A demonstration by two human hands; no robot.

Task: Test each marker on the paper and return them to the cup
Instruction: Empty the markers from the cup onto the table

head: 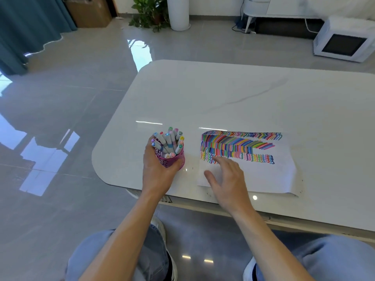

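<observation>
The left grip [160, 169], a bare hand, is curled round the cup [179, 159]. Its thumb lies across the near wall and its fingers wrap the far left side up to the rim. The cup is a short magenta cylinder with a lacy cut-out pattern in its wall, and it stands upright on the surface [223, 94]. It is packed with markers [170, 141]: white round barrels with pale bands and small button-like caps in blue, green, pink, red and yellow. They fan out above the fingers.

To the right of that grip, well apart from the cup, the right grip [227, 177] is relaxed and holds nothing, its fingers straight and spread. It lies over the near left part of the paper [265, 177]; whether it rests on the sheet or hovers just above it cannot be told. The paper is a thin white sheet lying flat. Beyond the fingertips it is covered with rows of coloured marks: a band of zigzags farthest off, slanted bars in the middle, and small squiggles nearest the fingers. The part of the sheet under and to the right of the palm is bare.

The surface is a glossy white slab with rounded corners and a faint grey vein. Around it lies a floor [60, 122] of polished grey tiles.
</observation>
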